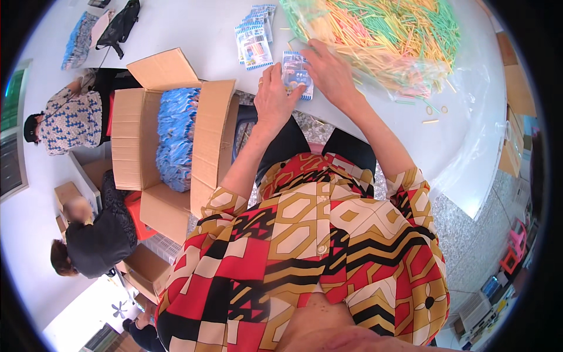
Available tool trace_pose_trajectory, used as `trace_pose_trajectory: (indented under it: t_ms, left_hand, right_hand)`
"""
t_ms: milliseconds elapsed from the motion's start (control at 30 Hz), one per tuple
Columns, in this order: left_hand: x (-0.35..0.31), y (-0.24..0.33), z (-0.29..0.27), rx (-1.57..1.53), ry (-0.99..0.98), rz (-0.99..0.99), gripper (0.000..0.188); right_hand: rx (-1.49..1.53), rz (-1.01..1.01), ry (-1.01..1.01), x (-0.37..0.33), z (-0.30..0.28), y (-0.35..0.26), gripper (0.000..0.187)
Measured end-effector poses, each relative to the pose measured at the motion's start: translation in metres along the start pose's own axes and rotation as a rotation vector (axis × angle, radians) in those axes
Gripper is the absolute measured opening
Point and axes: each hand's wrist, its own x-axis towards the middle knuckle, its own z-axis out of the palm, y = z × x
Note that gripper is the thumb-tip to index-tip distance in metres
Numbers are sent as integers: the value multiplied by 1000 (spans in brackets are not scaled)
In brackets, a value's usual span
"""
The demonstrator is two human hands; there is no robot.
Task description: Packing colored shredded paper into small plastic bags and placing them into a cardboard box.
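Observation:
A small blue and white printed packet (297, 74) lies at the table's near edge between my hands. My left hand (274, 97) is closed on its left side, the thumb across its lower part. My right hand (328, 71) has its curled fingers at the packet's upper right edge; the fingertips are partly hidden. Just beyond my left hand lies a loose stack of similar packets (255, 42), with thin coloured sticks printed on the front one. Beyond my right hand, a large clear plastic bag (375, 64) spills over with thin green, yellow, orange and pink sticks (404, 29).
Left of me stands an open cardboard box (211, 141) filled with blue packets (177, 138). A black bag (120, 26) and more packets (79, 41) lie on the table's far left. Small rings (444, 109) and stick pieces are scattered right. Several people (97, 234) are at left.

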Motion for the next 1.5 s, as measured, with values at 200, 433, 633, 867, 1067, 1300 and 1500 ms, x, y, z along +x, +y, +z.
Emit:
trace_pose_trajectory:
  t_ms: [200,433,633,867,1067,1300,1500]
  left_hand:
    - [0,-3,2,-26,18,6,70]
    - [5,-5,-5,-8,32,22,67]
    - [21,-2,-37,-785,-333,-81,40]
    - [15,20,-38,-1350,-669,-188,35]
    - [14,27,-31,-1465,-750,-229,25]
    - [9,46,-32,-1292,-514,-227,16]
    - [7,46,-28,-1212,-409,-226,18]
  right_hand:
    - [94,-66,4,-5,-5,-4,20]
    - [493,191,-71,1,-15,-1,13]
    - [736,143,-191,6,-48,-4,12]
    - [966,213,-291,5,-58,-12,13]
    - [946,229,-292,1,-74,-11,14]
    - [760,156,-123,-5,-91,-16,30]
    - [770,137,-74,-11,-99,-19,35]
